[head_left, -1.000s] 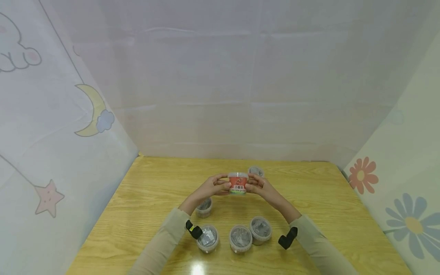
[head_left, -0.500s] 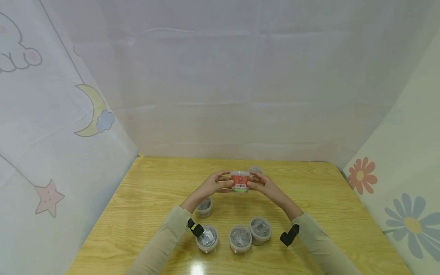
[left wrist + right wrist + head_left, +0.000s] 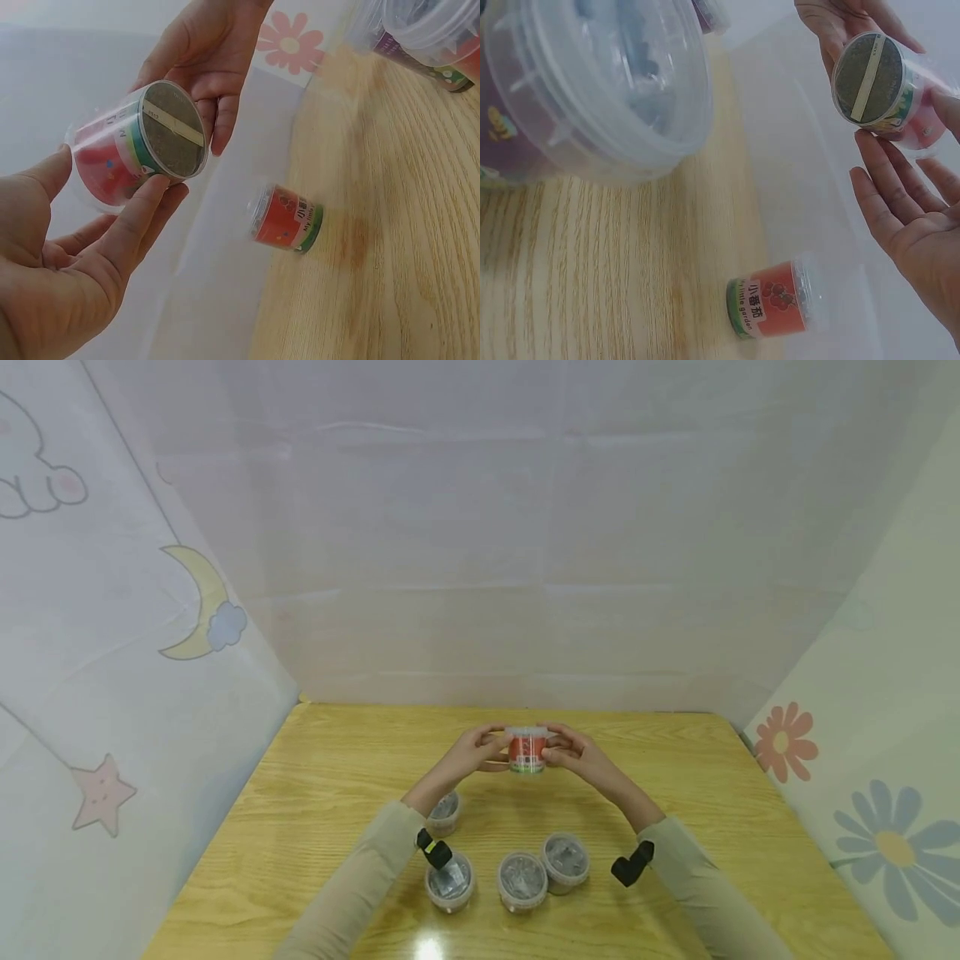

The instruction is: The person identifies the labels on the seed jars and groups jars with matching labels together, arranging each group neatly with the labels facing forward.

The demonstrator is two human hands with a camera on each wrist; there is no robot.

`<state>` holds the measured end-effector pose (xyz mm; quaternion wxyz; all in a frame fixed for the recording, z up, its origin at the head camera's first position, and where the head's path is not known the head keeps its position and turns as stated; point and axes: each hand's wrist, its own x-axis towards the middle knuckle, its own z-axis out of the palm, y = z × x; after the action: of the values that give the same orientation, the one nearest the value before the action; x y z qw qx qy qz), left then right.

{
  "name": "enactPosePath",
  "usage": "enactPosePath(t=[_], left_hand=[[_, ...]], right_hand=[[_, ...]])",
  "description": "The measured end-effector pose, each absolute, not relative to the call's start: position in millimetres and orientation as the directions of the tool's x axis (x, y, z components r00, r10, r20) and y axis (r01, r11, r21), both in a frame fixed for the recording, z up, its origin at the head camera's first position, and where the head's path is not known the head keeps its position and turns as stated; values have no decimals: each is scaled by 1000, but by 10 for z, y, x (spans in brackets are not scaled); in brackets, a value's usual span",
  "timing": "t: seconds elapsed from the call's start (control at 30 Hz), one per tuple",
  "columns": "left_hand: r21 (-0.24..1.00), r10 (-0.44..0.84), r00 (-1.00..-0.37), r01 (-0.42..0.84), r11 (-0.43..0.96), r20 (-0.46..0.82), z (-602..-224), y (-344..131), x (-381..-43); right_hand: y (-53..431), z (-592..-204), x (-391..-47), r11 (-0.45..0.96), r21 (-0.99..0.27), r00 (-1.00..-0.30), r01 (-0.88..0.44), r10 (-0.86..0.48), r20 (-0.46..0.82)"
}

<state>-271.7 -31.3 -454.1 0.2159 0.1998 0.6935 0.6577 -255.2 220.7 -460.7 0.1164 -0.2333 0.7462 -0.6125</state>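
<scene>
A small clear plastic tub (image 3: 527,750) with a red tomato label is held up above the table between both hands. My left hand (image 3: 472,753) grips it from the left, thumb and fingers at its side. From the opposite side my right hand (image 3: 588,762) pinches it. In the left wrist view the tub (image 3: 142,146) leans, its base showing dark contents and a pale strip. The right wrist view shows that same base on the held tub (image 3: 877,82). Another red-labelled tub (image 3: 772,300) stands on the table beyond; the head view hides it behind the hands.
Several lidded tubs stand on the wooden table (image 3: 675,802): one tub (image 3: 444,814) under the left forearm, another (image 3: 450,885) by the left wrist camera, and two side by side, a left one (image 3: 522,883) and a right one (image 3: 566,862). A pale curtain (image 3: 480,568) closes the back.
Both hands have carried the tub slightly upward and to the right in the head view. They now cover the far tub that showed behind them. The nearer tubs stay put.
</scene>
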Motion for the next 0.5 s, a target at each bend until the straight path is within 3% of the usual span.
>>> enactPosePath(t=[0.2,0.5], left_hand=[[1000,580,-814,-18,26,-30,-4398,-303,-2664],[999,553,-833,25,41,-2,-4530,-207,-2792]], right_hand=[[2233,-4606,-2560,118,-973,-861,-199,-495,116],[2283,-4575,-2591,136,-969,-875,-205,-468,120]])
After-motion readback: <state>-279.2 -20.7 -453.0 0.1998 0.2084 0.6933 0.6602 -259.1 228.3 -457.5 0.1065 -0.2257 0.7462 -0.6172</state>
